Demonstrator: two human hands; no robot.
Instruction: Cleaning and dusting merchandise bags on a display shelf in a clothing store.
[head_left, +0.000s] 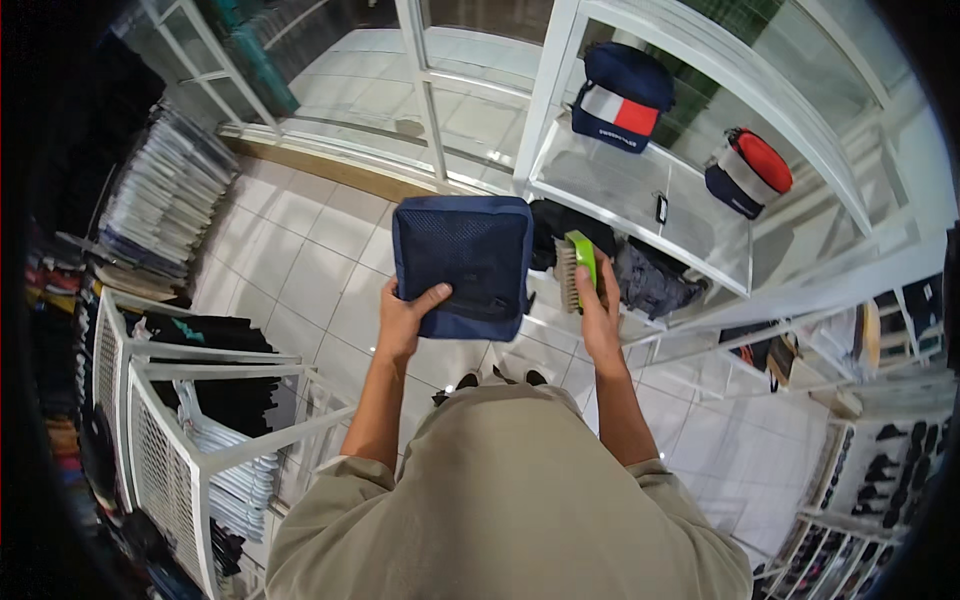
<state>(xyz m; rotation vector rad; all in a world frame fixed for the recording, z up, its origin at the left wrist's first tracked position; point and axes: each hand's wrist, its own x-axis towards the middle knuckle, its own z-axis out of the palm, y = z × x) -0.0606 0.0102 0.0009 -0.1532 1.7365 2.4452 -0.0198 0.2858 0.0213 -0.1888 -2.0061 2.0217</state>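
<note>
A navy blue rectangular bag (465, 240) with a mesh front panel is held up in front of me. My left hand (408, 312) grips its lower left corner, the thumb lying across the front. To the right of the bag, my right hand (600, 312) holds a scrub brush (579, 266) with a bright green back and pale bristles. The bristles face left toward the bag, and a gap separates the two.
A white shelf (640, 215) at the right carries a navy, white and red bag (622, 97) and a smaller round bag (748, 172). Dark bags (655, 278) lie underneath. White racks (205, 465) with hanging clothes stand at the left. Glass panes (480, 50) close off the far side.
</note>
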